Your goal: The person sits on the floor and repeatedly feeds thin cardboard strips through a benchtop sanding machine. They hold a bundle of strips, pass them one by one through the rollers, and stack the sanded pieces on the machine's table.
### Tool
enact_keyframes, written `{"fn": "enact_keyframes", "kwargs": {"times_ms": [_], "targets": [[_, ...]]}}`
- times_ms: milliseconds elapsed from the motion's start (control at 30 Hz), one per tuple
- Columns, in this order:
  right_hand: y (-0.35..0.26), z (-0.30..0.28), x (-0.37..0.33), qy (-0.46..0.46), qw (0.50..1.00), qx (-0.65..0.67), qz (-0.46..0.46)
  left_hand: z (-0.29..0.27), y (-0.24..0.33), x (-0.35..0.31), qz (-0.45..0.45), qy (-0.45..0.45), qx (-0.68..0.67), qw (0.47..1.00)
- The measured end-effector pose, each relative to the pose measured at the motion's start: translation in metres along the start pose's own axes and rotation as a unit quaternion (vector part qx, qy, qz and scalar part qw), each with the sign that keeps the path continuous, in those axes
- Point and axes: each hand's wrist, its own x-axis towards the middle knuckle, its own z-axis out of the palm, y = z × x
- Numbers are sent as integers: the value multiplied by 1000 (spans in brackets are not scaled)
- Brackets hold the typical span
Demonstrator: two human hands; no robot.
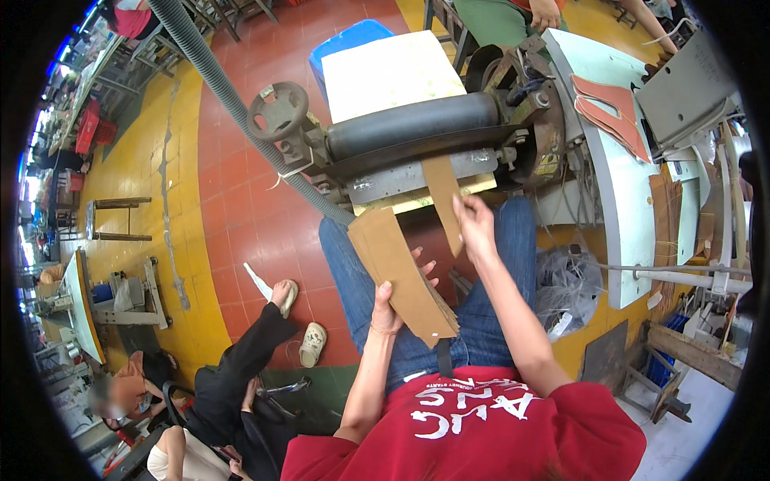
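My left hand [391, 309] is closed around a stack of brown leather strips [403, 272], held tilted over my lap with the thumb on top. A single brown leather strip [442, 196] is pinched by its near end in my right hand [475, 228]. The far end of that strip lies against the metal plate [391, 178] at the front of a roller machine. Behind the plate runs a wide dark roller [414, 126]. Whether the strip's tip has gone under the machine's edge I cannot tell.
A handwheel [278, 111] and grey hose [210, 74] flank the machine on the left. Behind the roller sits a pale yellow board [391, 74] over a blue bin [350, 37]. On the right, a pale table [607, 210] carries reddish-brown leather pieces [613, 119]. Other people sit nearby.
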Motion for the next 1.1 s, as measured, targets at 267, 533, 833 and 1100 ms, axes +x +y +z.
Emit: {"fn": "enact_keyframes", "kwargs": {"times_ms": [267, 533, 833, 1100], "targets": [[4, -16, -66, -64, 997, -27, 37, 4, -7, 20, -10, 12, 74, 997], [-25, -9, -104, -107, 961, -207, -147, -15, -16, 35, 34, 73, 94, 992], [-23, -3, -101, 6, 877, -257, -405, -9, -12, 38, 50, 109, 89, 989], [-3, -20, -43, -68, 993, -67, -63, -5, -7, 23, -5, 69, 73, 995]]}}
